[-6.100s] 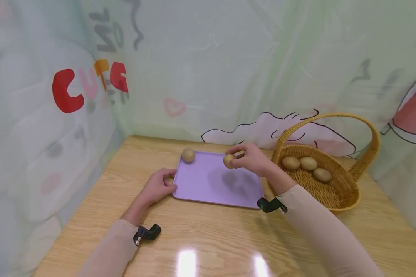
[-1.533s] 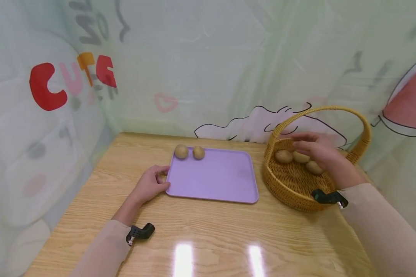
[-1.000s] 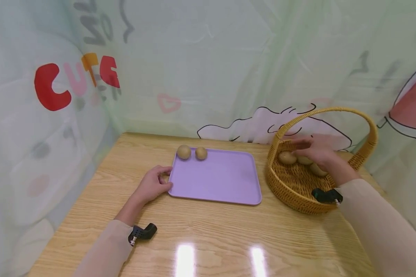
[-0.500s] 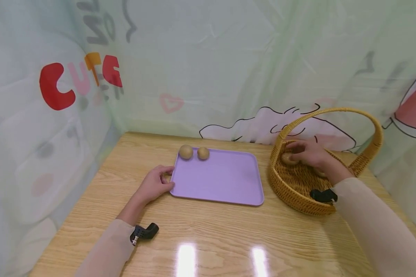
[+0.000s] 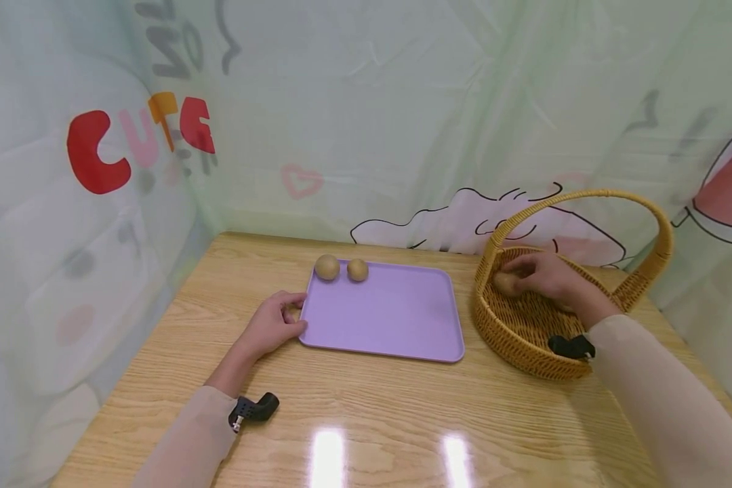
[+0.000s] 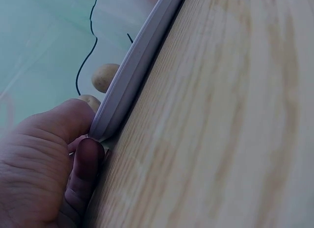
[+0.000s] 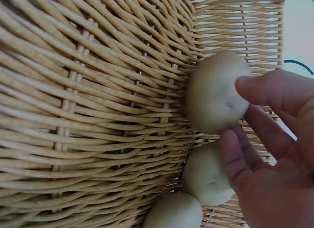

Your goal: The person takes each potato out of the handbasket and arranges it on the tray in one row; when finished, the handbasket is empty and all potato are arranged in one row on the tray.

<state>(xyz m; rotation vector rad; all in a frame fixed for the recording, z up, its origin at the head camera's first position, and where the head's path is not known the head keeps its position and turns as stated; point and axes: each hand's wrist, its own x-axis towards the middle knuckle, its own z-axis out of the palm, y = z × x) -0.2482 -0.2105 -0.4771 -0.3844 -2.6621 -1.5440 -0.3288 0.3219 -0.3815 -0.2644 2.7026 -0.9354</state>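
Observation:
In the head view my right hand (image 5: 544,274) reaches into the wicker basket (image 5: 527,356). It holds a potato (image 7: 216,93) between thumb and fingers, close to the basket's woven wall. Two more potatoes lie beside it in the right wrist view: one potato (image 7: 206,176) just past the fingertips, another potato (image 7: 174,213) at the bottom edge. My left hand (image 5: 272,323) holds the left edge of the purple tray (image 5: 381,312), thumb and fingers at its rim (image 6: 130,66). On the tray's far left corner sit a larger potato (image 5: 327,267) and a smaller potato (image 5: 358,270).
The basket's tall arched handle (image 5: 610,194) rises over the right forearm. A wooden table (image 5: 378,413) carries everything. A printed curtain (image 5: 366,135) hangs behind and along the left side. Black wrist cameras (image 5: 254,410) sit at both sleeves.
The smaller potato, earlier in my right hand above the tray, now sits on it. My right hand moved right into the basket and took hold of another potato. My left hand stayed at the tray.

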